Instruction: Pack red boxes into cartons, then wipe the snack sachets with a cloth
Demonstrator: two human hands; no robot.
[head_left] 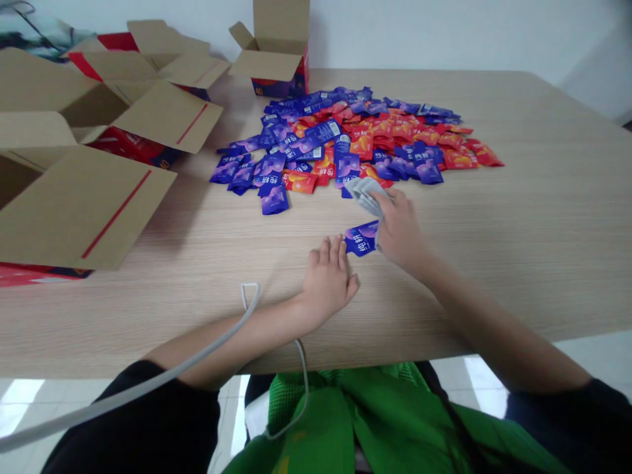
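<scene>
A single purple sachet (361, 238) lies flat on the table in front of me. My left hand (328, 274) rests palm down, fingers stretched out, with its fingertips at the sachet's left end. Over the right end is my right hand (401, 227), its fingers closed around a folded grey cloth (365, 193). The cloth sticks out toward the pile, and a bit of it hangs by the sachet. Just beyond both hands spreads a heap of purple sachets (270, 170) and red-orange sachets (395, 131).
Several open cardboard boxes (168, 118) with flaps spread stand along the left side. Another open box (279, 66) is at the back by the wall. A white cable (197, 359) crosses over my left forearm. The wooden table's (513, 263) front edge is close to my body.
</scene>
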